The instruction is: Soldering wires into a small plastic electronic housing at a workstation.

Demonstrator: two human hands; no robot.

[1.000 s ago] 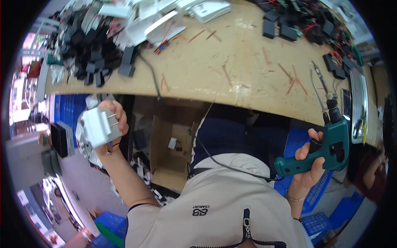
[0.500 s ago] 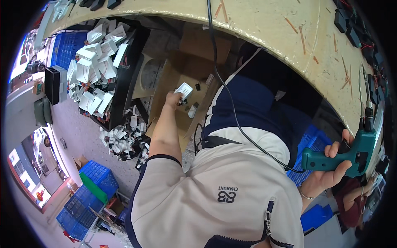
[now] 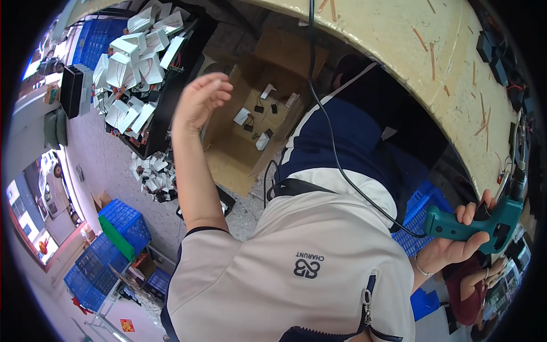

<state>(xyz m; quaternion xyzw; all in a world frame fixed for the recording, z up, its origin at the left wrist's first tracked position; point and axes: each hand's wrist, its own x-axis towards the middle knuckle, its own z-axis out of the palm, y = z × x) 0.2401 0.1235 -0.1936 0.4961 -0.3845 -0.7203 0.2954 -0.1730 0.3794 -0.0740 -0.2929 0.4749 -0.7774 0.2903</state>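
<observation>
My left hand (image 3: 200, 104) is raised with its fingers apart and slightly bent. It holds nothing and is beside an open cardboard box (image 3: 231, 165). Inside the box lie several white plastic housings, one white housing (image 3: 241, 116) among them, with small black parts on wires. At the far right, my right hand (image 3: 450, 251) grips the handle of a green soldering gun (image 3: 447, 223). The tool's metal tip points away from me, over the table edge, and a black cord (image 3: 336, 154) runs from its handle across my lap.
A pile of white housings with wires (image 3: 131, 62) fills a black tray at left; more white pieces (image 3: 152, 175) lie beneath it. The curved tabletop (image 3: 393, 23) bears copper-coloured strips and black parts. Blue crates (image 3: 91, 273) stand lower left. Another person (image 3: 464, 290) sits at lower right.
My left hand has let go of a white housing in the cardboard box and moved out of it, to the left. The right hand still holds the soldering gun, slightly lower and further right.
</observation>
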